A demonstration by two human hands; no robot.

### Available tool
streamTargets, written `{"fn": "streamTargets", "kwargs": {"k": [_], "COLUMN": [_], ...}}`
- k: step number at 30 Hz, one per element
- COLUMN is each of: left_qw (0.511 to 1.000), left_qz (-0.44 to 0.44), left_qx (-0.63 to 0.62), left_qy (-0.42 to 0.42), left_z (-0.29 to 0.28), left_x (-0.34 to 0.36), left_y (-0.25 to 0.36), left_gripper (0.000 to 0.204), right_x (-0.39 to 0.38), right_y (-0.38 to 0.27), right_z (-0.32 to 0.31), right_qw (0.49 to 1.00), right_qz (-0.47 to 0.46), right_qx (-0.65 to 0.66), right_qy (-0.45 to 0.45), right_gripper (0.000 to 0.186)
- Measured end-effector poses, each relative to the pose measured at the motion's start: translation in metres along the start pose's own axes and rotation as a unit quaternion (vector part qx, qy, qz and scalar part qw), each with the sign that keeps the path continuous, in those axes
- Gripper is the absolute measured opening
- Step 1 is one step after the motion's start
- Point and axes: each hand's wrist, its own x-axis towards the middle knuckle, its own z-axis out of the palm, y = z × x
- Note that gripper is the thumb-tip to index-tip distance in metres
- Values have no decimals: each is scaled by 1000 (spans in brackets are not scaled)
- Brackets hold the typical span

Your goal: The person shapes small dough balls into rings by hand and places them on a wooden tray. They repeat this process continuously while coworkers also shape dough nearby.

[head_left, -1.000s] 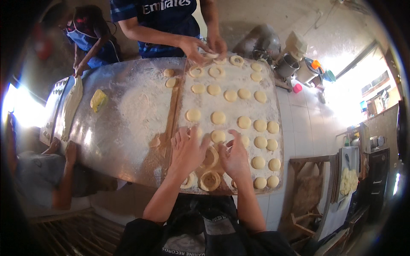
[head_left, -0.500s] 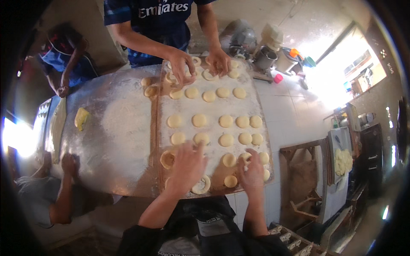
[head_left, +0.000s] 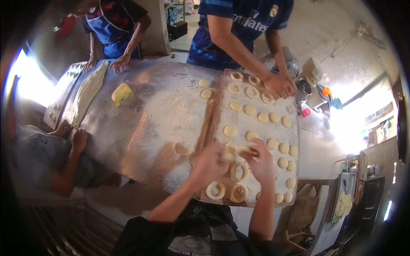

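Note:
At the lower middle of the floured board [head_left: 267, 130], my left hand [head_left: 212, 164] is blurred over a pale dough piece [head_left: 230, 151], so its grip is unclear. My right hand [head_left: 260, 160] is just right of it, fingers curled around a dough piece [head_left: 246, 151]. Below my hands lie thick dough rings [head_left: 238, 189]. Rows of flat dough rounds [head_left: 272, 144] fill much of the board, with more rings [head_left: 234, 88] at the far end.
Across the board a co-worker's hands [head_left: 279, 86] touch dough rings. On the steel table [head_left: 132, 158] are a yellow lump [head_left: 122, 94] and a long dough strip [head_left: 87, 91], with two more workers' hands at its ends. Buckets [head_left: 316, 97] stand beyond the board.
The view has shifted, with the board appearing further right. My hands have come closer together. The co-worker's hands have moved rightward along the rings; the far-left worker's hands now rest apart.

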Motion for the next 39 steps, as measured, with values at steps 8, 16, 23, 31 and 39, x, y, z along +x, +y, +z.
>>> {"fn": "streamTargets", "kwargs": {"k": [8, 16, 23, 31, 39], "left_qw": [959, 992, 997, 938, 917], "left_qz": [-41, -33, 24, 245, 219], "left_qx": [232, -81, -33, 114, -324], "left_qy": [156, 96, 65, 215, 71], "left_z": [-140, -163, -182, -151, -115], "left_x": [10, 23, 1, -2, -16], "left_y": [-122, -94, -41, -50, -29], "left_gripper": [34, 28, 26, 46, 33], "right_x": [117, 77, 37, 13, -6], "right_y": [-38, -96, -129, -101, -96], "right_z": [221, 189, 180, 181, 143], "right_qw": [920, 972, 997, 814, 971], "right_qz": [-179, -26, -48, -62, -142], "right_qx": [-298, 93, 51, 527, 192], "right_qy": [-184, -212, -32, -235, 4], "right_gripper": [29, 27, 45, 53, 53]}}
